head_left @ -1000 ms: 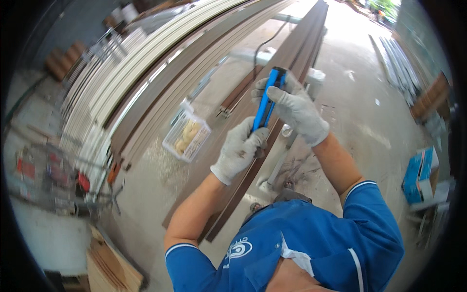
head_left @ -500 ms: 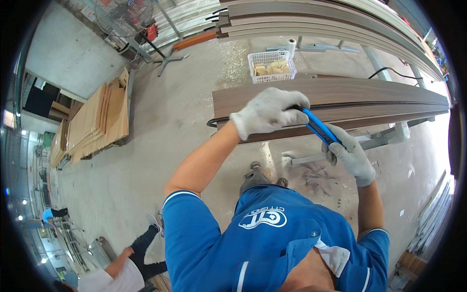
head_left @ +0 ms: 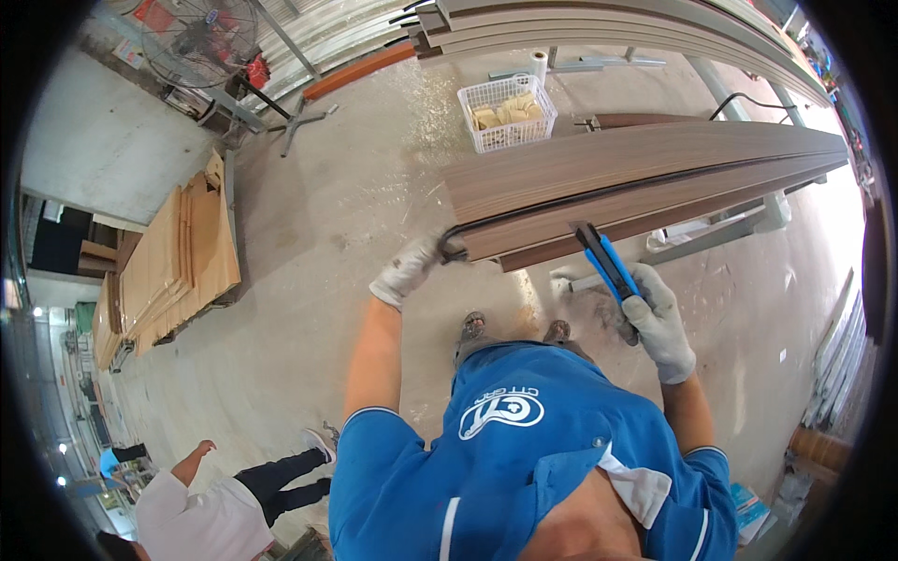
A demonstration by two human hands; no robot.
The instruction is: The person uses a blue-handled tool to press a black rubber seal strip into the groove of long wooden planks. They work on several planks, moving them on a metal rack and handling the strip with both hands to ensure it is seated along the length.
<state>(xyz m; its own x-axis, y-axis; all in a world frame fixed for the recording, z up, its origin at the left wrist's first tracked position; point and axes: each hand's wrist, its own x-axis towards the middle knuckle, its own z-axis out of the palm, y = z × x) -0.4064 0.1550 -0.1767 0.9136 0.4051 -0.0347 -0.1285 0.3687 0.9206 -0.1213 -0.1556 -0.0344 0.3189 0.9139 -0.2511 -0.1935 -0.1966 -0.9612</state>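
Here, we are gripping the knife (head_left: pixel 613 267) in our right hand (head_left: pixel 660 323), pointing its tip at the planks (head_left: pixel 645 156). Our left hand (head_left: pixel 408 270) is grasping the strip (head_left: pixel 561 204) at the planks' left end; the strip is running lengthwise along them. A basket (head_left: pixel 514 136) is standing beyond.

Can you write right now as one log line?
left hand: at end of black strip | right hand: holds blue cutter | brown boards: strip along them
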